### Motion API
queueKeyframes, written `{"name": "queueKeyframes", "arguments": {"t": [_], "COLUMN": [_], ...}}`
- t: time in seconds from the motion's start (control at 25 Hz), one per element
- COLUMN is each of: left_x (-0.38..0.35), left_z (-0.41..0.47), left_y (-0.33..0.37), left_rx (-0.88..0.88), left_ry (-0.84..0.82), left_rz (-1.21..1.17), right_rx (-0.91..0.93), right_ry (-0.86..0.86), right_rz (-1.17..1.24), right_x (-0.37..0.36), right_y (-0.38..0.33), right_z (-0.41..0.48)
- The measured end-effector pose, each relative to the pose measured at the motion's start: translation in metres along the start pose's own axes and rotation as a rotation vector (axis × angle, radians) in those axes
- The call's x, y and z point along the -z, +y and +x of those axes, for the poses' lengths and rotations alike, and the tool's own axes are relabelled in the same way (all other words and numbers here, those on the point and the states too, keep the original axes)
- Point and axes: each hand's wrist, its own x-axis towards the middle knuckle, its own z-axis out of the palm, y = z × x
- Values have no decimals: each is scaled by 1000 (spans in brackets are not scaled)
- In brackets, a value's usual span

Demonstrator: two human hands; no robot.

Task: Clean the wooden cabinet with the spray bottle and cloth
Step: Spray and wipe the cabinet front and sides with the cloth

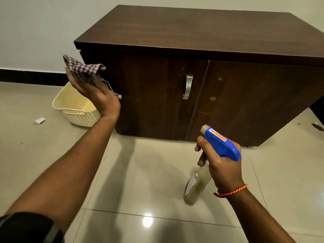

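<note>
Tiled floor (150, 174) — cloth (84, 70) on left hand (95, 92), right hand (222, 171) grips red-labelled spray bottle (225, 147).

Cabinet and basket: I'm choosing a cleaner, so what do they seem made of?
Cabinet: dark wood grain, likely laminate or veneer, with a soft sheen. Its handle looks like brushed metal, silvery. Basket: cream plastic, judging by moulded perforated walls.
</note>
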Motion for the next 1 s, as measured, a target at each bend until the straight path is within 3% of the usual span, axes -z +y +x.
{"name": "queueKeyframes", "arguments": {"t": [0.28,0.48,0.6,0.64,0.68,0.72,0.76,0.8,0.84,1.0], "left_x": [5,-29,-67,-74,-81,-85,-83,-83,-79,-58], "left_z": [-108,-184,-223,-235,-251,-257,-260,-261,-261,-241], "left_y": [-55,-22,11,19,27,35,46,47,54,50], "left_rx": [683,963,1300,1327,1234,1306,1634,1688,1635,1588], "left_ry": [25,-103,64,-84,-273,-317,-157,-188,-381,-552], "left_rz": [94,190,-192,-43,192,157,-88,-279,-214,-296], "right_rx": [-39,-45,-37,-37,-33,-26,-21,-20,-19,25], "right_ry": [16,42,54,57,58,57,55,54,57,53], "right_rz": [-19,-6,-6,-9,-15,-25,-33,-37,-34,2], "right_x": [12,23,33,37,40,43,44,45,45,44], "right_y": [14,18,19,20,21,21,22,22,22,20], "right_z": [-4,-1,1,1,1,1,1,1,2,6]}}
